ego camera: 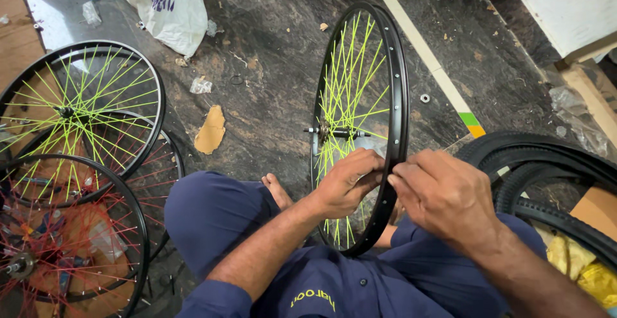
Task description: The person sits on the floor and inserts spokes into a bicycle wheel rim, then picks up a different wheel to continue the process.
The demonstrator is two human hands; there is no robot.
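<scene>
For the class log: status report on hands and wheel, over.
Left hand and right hand both grip upright black rim, yellow-green spokes. Tyres at right, stacked wheels left; nothing obstructing.

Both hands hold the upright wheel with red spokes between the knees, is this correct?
Not quite. In the head view the wheel held by the left hand and right hand has yellow-green spokes, not red. The rest is right: it stands upright between the knees.

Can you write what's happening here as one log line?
left hand: on rim, spoke side | right hand: pinching rim's outer edge | wheel: upright, black rim, yellow-green spokes
</scene>
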